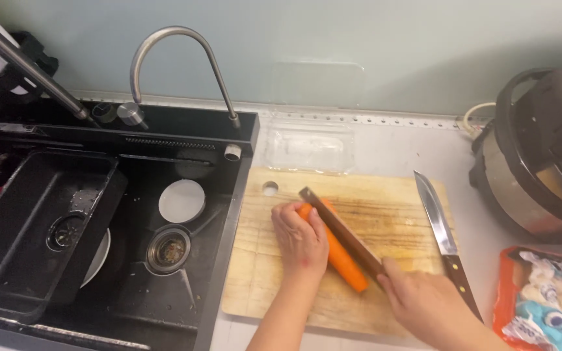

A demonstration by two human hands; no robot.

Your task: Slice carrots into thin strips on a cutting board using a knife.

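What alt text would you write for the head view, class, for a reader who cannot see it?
A left hand steadies a carrot on a wooden cutting board while the right hand draws a dark-handled tool along it. A knife lies on the board's right side; a black sink sits left.

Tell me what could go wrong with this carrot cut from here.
1. The left hand lies over the carrot right beside the blade held by the right hand; a slip could nick the fingers.
2. The round carrot may roll on the cutting board.
3. A spare knife lies by the right hand and might get bumped.
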